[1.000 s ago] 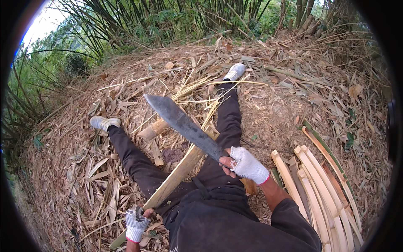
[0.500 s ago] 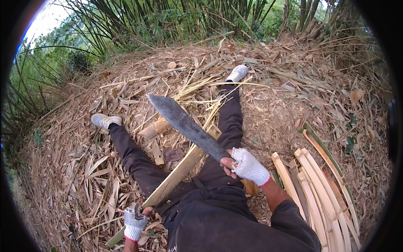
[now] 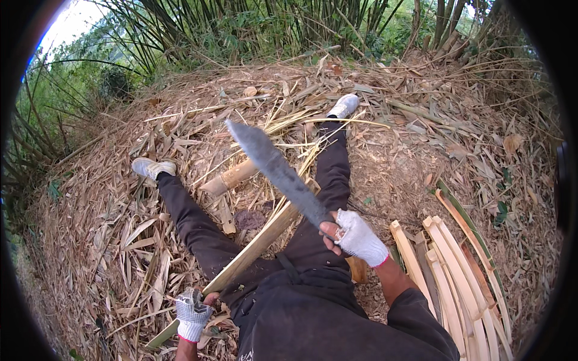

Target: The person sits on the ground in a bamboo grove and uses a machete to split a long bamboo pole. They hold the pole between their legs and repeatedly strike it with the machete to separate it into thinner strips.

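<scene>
In a white fingerless glove, my right hand (image 3: 356, 239) grips the handle of a machete (image 3: 278, 169). Its broad dark blade points up and to the left, over a long split bamboo strip (image 3: 256, 246), and looks smeared by motion. The strip runs slantwise between my legs, across my left thigh. My gloved left hand (image 3: 194, 314) is closed round its lower part beside my left hip. A short cut bamboo log (image 3: 232, 177) lies on the ground beyond the strip, partly behind the blade.
Several pale split bamboo strips (image 3: 460, 271) lie in a pile to my right, one with green skin (image 3: 466, 219). Thin yellow shavings (image 3: 295, 125) are heaped between my feet. Dry leaves (image 3: 144, 231) cover the ground, and standing bamboo (image 3: 253, 30) grows at the back.
The machete's tip has swung up and to the right, so the blade stands steeper. My left hand still grips the bamboo strip, nearly in the same place.
</scene>
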Motion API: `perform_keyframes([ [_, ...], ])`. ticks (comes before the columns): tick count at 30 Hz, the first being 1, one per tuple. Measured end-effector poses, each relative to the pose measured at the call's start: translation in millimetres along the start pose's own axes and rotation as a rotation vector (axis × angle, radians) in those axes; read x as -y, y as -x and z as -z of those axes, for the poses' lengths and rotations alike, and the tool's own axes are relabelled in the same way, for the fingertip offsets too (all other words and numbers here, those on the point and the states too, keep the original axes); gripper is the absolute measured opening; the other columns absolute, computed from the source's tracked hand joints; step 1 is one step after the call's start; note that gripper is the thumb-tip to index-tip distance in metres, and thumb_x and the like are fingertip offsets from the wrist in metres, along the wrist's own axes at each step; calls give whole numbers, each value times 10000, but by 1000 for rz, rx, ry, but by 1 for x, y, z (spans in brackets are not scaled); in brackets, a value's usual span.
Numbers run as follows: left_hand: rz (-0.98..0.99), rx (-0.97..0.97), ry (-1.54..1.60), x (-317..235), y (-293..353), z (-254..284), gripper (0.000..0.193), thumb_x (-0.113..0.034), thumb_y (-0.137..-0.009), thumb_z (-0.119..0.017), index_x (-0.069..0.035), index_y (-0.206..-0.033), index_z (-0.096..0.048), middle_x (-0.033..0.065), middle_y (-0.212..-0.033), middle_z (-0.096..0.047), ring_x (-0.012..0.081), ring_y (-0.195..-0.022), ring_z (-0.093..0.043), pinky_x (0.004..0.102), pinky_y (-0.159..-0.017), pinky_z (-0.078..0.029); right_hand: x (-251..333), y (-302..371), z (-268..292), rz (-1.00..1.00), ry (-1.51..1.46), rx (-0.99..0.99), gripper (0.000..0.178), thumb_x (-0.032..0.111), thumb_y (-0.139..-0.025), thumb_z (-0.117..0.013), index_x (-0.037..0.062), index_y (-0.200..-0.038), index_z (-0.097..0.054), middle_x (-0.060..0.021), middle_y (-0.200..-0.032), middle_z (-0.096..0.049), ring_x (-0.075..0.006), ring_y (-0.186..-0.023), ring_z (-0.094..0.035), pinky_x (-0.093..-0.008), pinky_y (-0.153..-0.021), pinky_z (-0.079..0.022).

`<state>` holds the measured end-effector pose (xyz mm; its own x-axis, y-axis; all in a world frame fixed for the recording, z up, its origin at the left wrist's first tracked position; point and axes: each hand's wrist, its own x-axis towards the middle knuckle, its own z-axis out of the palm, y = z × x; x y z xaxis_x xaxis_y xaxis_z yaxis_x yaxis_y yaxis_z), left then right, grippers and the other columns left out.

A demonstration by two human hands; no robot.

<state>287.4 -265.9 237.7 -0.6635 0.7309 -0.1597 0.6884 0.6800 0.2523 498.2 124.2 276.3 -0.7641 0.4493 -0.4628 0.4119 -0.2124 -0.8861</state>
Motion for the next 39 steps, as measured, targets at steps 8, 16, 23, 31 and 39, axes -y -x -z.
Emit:
perform_keyframes([
  [8, 32, 10, 9, -6, -3, 2, 487, -455, -817, -788, 7, -911, -665, 192, -674, -630, 394, -628, -628, 480, -571, -465, -1, -3, 1, 20, -105, -26, 251, 228, -1002, -625, 4, -893, -599, -33, -628, -603, -82, -467, -532, -243, -436, -394],
  [16, -5, 12, 30, -8, -6, 2, 559, -540, -849, -741, 8, -807, -645, 197, -621, -617, 383, -554, -619, 447, -520, -468, -12, -11, 12, 120, -127, -51, 329, 299, -1006, -614, -8, -892, -585, -45, -621, -592, -109, -464, -529, -254, -439, -402],
  [23, 26, 74, 48, 11, -2, -11, 657, -634, -861, -657, 12, -754, -600, 211, -617, -547, 420, -592, -555, 493, -564, -412, -12, -3, 5, 21, -71, 0, 271, 255, -1003, -615, 13, -886, -577, -35, -620, -595, -89, -464, -524, -251, -441, -404],
  [31, 64, 133, 68, 3, -6, 0, 649, -624, -865, -656, 22, -814, -634, 235, -685, -602, 438, -654, -590, 508, -602, -439, -6, 4, 1, -39, -36, -3, 269, 241, -998, -645, -4, -904, -588, -28, -626, -600, -71, -460, -519, -239, -430, -390],
  [39, 70, 143, 102, -1, -3, 0, 646, -620, -865, -660, 25, -821, -651, 240, -684, -604, 440, -668, -589, 522, -624, -433, -13, 0, 12, 24, -61, -8, 337, 315, -1004, -612, 2, -882, -592, -41, -616, -590, -101, -467, -527, -249, -444, -404],
])
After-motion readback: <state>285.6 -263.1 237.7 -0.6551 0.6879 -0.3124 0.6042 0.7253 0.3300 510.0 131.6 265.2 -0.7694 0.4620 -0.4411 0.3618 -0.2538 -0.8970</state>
